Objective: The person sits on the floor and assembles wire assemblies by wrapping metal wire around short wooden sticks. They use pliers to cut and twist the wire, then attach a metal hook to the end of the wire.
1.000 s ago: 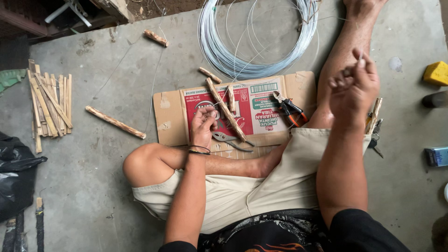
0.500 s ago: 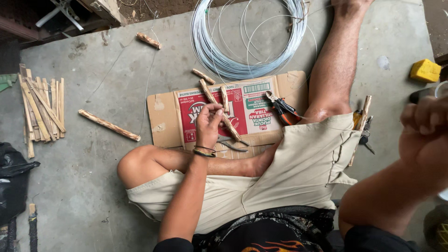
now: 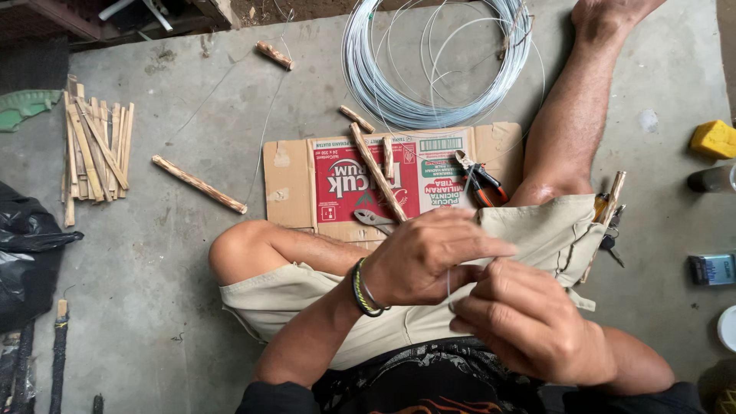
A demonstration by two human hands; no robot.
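Both hands meet over the lap: the left hand point(image 3: 429, 257) and right hand point(image 3: 529, 326) each keep a pinched grip on a thin wire point(image 3: 448, 287) between them. Pliers point(image 3: 479, 180) lie on flattened cardboard point(image 3: 295, 180).

Soft, even daylight, faint shadows, no glare; sharp throughout, slightly dimmer at the left edge and top corner.

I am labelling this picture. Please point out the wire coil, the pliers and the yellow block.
wire coil point(image 3: 383, 96), head view, on its thick left side.
pliers point(image 3: 484, 184), head view, on the orange handles.
yellow block point(image 3: 714, 139), head view, on its top face.
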